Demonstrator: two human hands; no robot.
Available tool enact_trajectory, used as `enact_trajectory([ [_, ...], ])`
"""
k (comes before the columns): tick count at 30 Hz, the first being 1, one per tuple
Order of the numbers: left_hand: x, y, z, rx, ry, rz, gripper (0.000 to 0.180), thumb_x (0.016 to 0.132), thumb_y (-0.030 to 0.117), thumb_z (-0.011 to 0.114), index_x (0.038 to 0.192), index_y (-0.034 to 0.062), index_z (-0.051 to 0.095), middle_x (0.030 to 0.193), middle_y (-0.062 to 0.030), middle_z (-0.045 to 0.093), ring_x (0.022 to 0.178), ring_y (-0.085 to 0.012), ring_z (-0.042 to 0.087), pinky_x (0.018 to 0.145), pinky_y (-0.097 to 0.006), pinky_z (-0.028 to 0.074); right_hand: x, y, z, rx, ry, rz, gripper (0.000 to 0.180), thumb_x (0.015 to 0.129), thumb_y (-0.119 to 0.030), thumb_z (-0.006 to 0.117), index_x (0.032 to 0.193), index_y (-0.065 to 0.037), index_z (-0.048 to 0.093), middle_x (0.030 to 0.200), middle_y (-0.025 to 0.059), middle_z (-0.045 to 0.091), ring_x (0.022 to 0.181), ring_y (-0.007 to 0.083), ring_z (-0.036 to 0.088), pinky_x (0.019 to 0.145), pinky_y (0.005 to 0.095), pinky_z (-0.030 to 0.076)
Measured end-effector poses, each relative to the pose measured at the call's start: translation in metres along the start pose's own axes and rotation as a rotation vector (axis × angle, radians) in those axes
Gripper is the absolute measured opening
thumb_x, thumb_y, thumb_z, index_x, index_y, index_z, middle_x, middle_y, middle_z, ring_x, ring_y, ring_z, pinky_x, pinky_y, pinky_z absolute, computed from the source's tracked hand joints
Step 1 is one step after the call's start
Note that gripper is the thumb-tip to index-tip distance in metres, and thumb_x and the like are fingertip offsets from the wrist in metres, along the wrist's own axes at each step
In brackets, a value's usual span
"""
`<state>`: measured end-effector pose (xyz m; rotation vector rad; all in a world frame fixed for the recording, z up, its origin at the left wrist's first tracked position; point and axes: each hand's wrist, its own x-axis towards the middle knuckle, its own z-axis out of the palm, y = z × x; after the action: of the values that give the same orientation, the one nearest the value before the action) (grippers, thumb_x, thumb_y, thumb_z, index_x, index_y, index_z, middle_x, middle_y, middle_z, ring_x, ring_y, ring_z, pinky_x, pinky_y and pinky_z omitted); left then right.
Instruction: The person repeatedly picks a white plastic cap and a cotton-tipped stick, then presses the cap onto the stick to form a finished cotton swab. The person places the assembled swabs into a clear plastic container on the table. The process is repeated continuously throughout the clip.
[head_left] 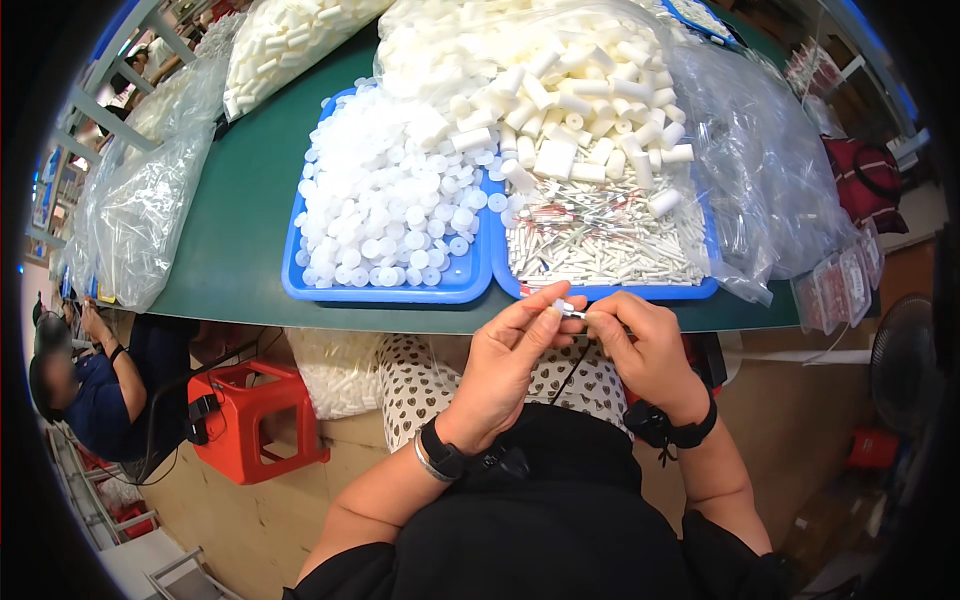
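Note:
Just in front of the table's near edge, my two hands meet over a small white part. Thumb and fingertips of my left hand pinch its left end. My right hand is closed at the other end, where a thin pale piece runs into the fingertips. The fingers cover much of the part, so its full shape cannot be made out. Beyond my hands, a blue tray holds thin white sticks and some reddish ones. Left of it, another blue tray is heaped with translucent white discs.
White foam-like cylinders spill from a plastic bag over the right tray's far side. Clear plastic bags lie right of it. Another bag hangs at the table's left. A red stool and a seated person are at left.

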<state>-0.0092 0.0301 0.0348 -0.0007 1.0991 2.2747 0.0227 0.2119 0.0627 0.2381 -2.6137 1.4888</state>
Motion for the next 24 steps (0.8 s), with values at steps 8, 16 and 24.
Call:
enact_trajectory([
  [8,-0.001,-0.009,0.012,0.109,-0.002,0.016,0.034,0.100,0.012,0.057,0.132,0.0005,0.056,0.121,-0.0105,0.066,0.092,-0.0104,0.063,0.084,-0.027,0.052,-0.023,-0.001,0.010,0.227,0.079,0.269,0.020,0.101,-0.015,0.053,0.096,0.002,0.063,0.070,0.0057,0.062,0.062,0.0143,0.062,0.056,0.0300,0.048],
  [16,0.005,-0.010,0.028,0.029,-0.083,-0.053,0.029,0.100,0.018,0.057,0.122,-0.0004,0.057,0.104,-0.0098,0.065,0.083,-0.0120,0.062,0.077,-0.026,0.052,-0.043,-0.003,-0.008,-0.026,0.162,-0.012,0.020,0.096,-0.018,0.058,0.083,-0.002,0.058,0.075,0.0158,0.063,0.068,0.0364,0.063,0.057,0.0439,0.048],
  [24,0.020,-0.018,0.067,0.092,-0.165,-0.088,0.034,0.101,0.024,0.057,0.125,0.0002,0.056,0.103,-0.0083,0.067,0.081,-0.0115,0.061,0.075,-0.026,0.050,-0.134,-0.032,-0.166,-0.076,0.729,0.224,0.011,0.094,-0.012,0.064,0.100,-0.003,0.067,0.080,0.0031,0.066,0.069,0.0073,0.059,0.062,0.0226,0.048],
])
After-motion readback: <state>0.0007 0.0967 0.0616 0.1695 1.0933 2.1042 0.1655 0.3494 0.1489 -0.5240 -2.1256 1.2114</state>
